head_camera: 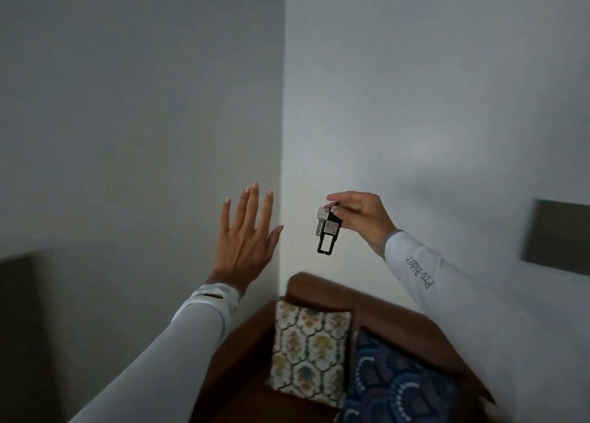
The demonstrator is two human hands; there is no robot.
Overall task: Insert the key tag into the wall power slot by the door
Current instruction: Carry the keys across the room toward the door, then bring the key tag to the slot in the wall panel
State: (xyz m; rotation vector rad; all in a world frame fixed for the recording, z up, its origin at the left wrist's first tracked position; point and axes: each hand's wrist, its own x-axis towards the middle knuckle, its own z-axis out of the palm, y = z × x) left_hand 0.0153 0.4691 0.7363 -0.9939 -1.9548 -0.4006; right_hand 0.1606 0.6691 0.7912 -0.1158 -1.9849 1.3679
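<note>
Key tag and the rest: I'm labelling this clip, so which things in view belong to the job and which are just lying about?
Belongs to the job:
- black key tag with keys, hanging from the right hand
- left hand, open, empty

Just lying about:
- brown sofa
- patterned cushion
- blue cushion

No power slot is identifiable.

The right hand point(362, 220) pinches a key ring, and a black key tag point(328, 236) with a silver key hangs below it — clear of the wall. The left hand point(244, 237) is raised, fingers spread. Below, two patterned cushions point(308, 352) rest on a brown sofa point(376, 298) in the wall corner.
</note>
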